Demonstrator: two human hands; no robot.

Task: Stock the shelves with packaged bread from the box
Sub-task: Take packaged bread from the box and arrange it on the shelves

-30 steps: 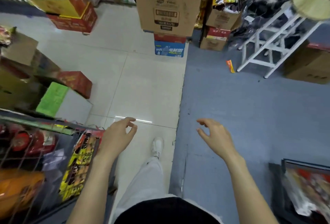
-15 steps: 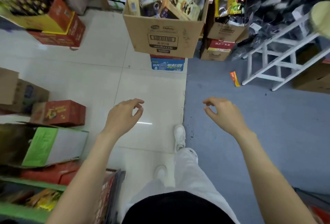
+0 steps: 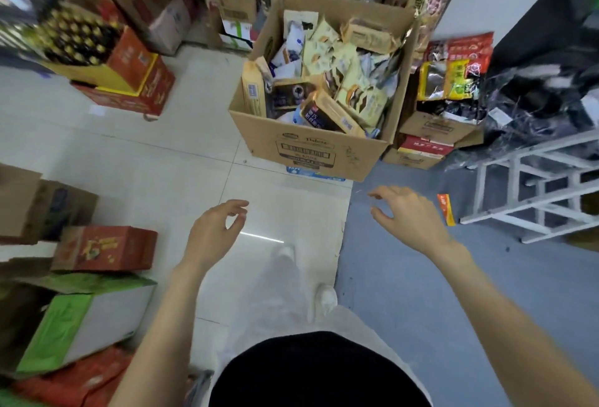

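Observation:
An open cardboard box (image 3: 308,150) stands on the floor straight ahead, resting on a blue carton. It is heaped with several bread packets (image 3: 337,82), cream, tan and dark ones. My left hand (image 3: 215,231) hangs in the air below and left of the box, fingers loosely curled, holding nothing. My right hand (image 3: 405,215) hovers just below the box's right corner, fingers spread and relaxed, also holding nothing. Neither hand touches the box. No shelf shows in this view.
Red and yellow cartons (image 3: 126,82) with bottles stand at the far left. More red and green boxes (image 3: 103,248) line the near left. Snack cartons (image 3: 437,128) crowd the box's right side. A white stool frame (image 3: 531,189) and an orange wrapper (image 3: 446,209) lie on the grey floor.
I have walked toward the box, which now looms larger and nearer. Both hands have stayed held out in front and holding nothing. The wire rack at the lower left has left the view.

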